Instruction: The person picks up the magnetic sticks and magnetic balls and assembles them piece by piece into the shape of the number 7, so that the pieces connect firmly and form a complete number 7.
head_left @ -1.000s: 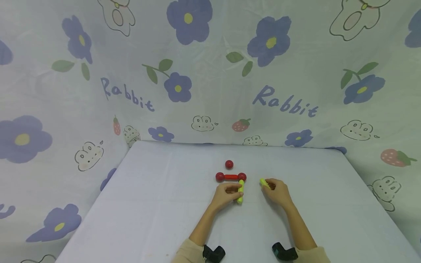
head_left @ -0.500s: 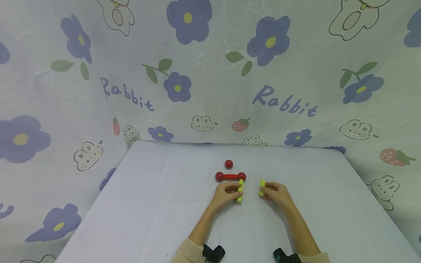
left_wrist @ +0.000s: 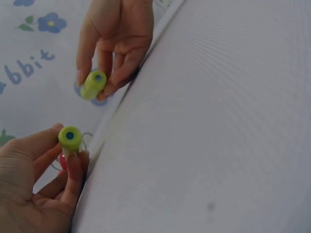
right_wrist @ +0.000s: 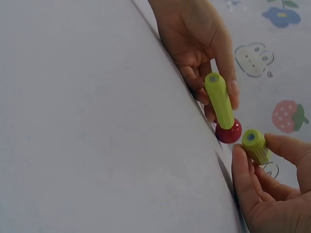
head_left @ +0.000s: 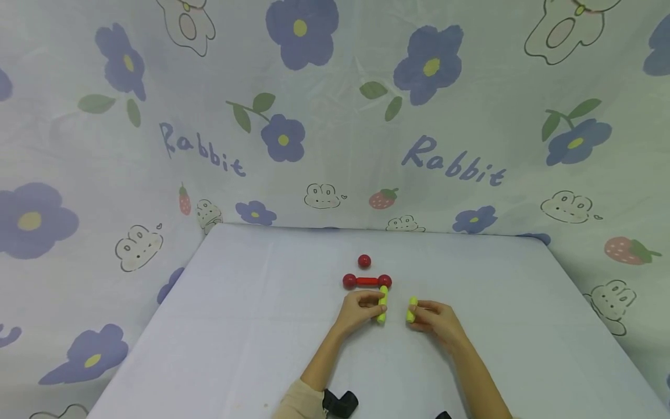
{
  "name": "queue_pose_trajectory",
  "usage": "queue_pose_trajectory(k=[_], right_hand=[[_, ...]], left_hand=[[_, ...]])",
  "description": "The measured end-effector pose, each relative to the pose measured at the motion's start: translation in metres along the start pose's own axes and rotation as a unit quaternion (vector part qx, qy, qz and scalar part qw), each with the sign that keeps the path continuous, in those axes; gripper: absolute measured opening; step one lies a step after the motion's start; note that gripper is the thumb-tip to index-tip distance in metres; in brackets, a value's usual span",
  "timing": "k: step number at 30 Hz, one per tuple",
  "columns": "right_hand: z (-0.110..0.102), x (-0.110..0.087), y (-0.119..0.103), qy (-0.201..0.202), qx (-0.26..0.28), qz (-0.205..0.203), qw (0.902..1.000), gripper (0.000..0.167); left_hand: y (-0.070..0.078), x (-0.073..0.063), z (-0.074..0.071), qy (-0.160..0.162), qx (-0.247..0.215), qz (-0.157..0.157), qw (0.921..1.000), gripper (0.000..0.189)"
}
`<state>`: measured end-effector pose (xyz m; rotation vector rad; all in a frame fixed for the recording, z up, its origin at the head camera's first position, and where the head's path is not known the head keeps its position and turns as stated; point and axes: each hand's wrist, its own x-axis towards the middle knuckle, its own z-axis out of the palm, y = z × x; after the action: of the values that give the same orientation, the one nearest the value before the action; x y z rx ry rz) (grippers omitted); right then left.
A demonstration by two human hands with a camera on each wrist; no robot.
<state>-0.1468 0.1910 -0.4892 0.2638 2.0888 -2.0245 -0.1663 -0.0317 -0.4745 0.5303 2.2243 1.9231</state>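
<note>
Between thumb and fingers, my left hand (head_left: 357, 312) pinches a yellow-green rod (head_left: 382, 305). The rod's far end meets the right red ball (head_left: 384, 281) of a dumbbell-like piece, where a red rod (head_left: 367, 281) joins it to the left red ball (head_left: 349, 281). A little to the right, my right hand (head_left: 439, 321) pinches a shorter-looking yellow-green rod (head_left: 412, 310), apart from the other pieces. Its end shows a dark round spot in the left wrist view, as does the end of the left hand's rod (left_wrist: 71, 138).
A loose red ball (head_left: 364, 261) lies beyond the joined red piece on the white table (head_left: 251, 326). Behind the table hangs a cloth (head_left: 340, 116) printed with flowers and rabbits. A black wrist device (head_left: 341, 404) sits at the left sleeve.
My right hand has come nearer to me and slightly left. Its rod has turned from slanted to nearly in line with the left one. The left hand has stayed in place.
</note>
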Motion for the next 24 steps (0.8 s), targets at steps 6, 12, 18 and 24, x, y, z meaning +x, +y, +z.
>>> queue_pose_trajectory(k=[6,12,18,24], right_hand=[[0.009,-0.007,0.003,-0.013,0.024,0.004,0.9996,0.054],[0.015,-0.012,0.006,-0.04,0.043,0.006,0.9983,0.055],[0.022,-0.016,0.008,-0.066,0.057,0.014,0.9961,0.055],[0.029,-0.021,0.01,-0.09,0.056,0.013,0.9943,0.055]], left_hand=[[0.0,0.0,0.001,0.001,0.001,0.0,1.0,0.028],[0.0,0.0,0.0,-0.004,-0.001,0.003,1.0,0.029],[0.0,0.0,0.0,-0.006,-0.002,0.006,1.0,0.029],[0.001,0.0,0.0,-0.003,0.005,0.006,1.0,0.028]])
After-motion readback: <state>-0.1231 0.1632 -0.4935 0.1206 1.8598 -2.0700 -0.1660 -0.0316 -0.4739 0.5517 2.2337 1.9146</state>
